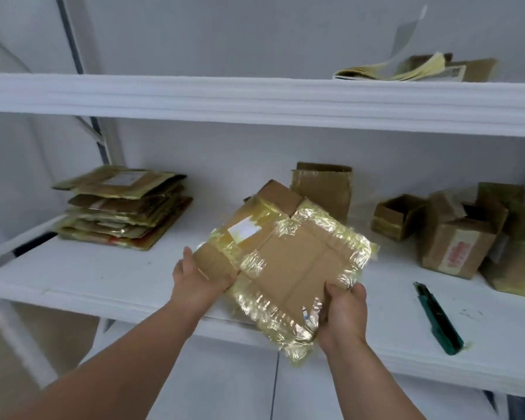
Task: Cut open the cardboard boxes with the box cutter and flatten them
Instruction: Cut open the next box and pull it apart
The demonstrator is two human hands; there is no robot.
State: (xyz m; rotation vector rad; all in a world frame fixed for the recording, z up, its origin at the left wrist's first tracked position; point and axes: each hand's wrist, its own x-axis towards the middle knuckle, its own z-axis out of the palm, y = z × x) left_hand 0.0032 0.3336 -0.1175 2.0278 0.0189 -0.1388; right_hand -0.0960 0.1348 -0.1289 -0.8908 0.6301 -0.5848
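Note:
I hold a flattened cardboard box (288,262), edged with shiny yellowish tape, above the front of the white shelf (103,277). My left hand (199,280) grips its left flap, thumb on top. My right hand (344,310) grips its near right corner, thumb on top. The green box cutter (438,318) lies on the shelf to the right of my right hand, untouched.
A stack of flattened boxes (122,207) sits at the left of the shelf. A folded box (322,189) leans at the back. Several standing, partly open boxes (458,237) crowd the right end. The upper shelf (255,98) carries papers and cardboard (419,68).

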